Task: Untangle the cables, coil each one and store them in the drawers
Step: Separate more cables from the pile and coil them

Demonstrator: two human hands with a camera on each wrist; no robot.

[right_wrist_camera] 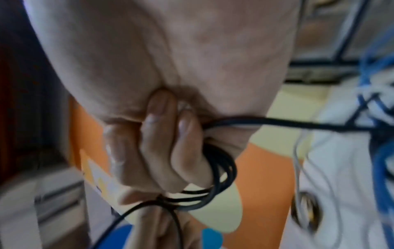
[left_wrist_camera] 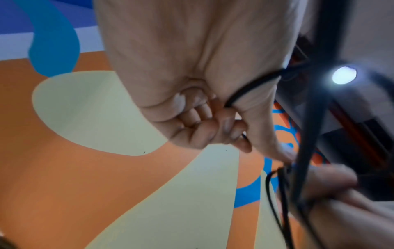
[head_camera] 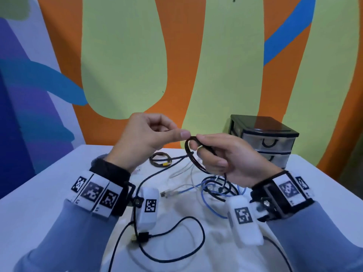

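Black cable (head_camera: 193, 156), thin, is wound into a small coil held above the table (head_camera: 49, 185) at centre frame. Right hand (head_camera: 225, 160) has fingers curled through and around the coil loops; the right wrist view confirms several turns looped over the fingers (right_wrist_camera: 187, 151). Left hand (head_camera: 145, 138) pinches a strand of the same cable between thumb and curled fingers, touching the coil's upper edge. Below the hands, blue, white and black cables (head_camera: 216, 187) lie tangled on the table. Drawer unit (head_camera: 265, 138) stands at right of centre, drawers closed.
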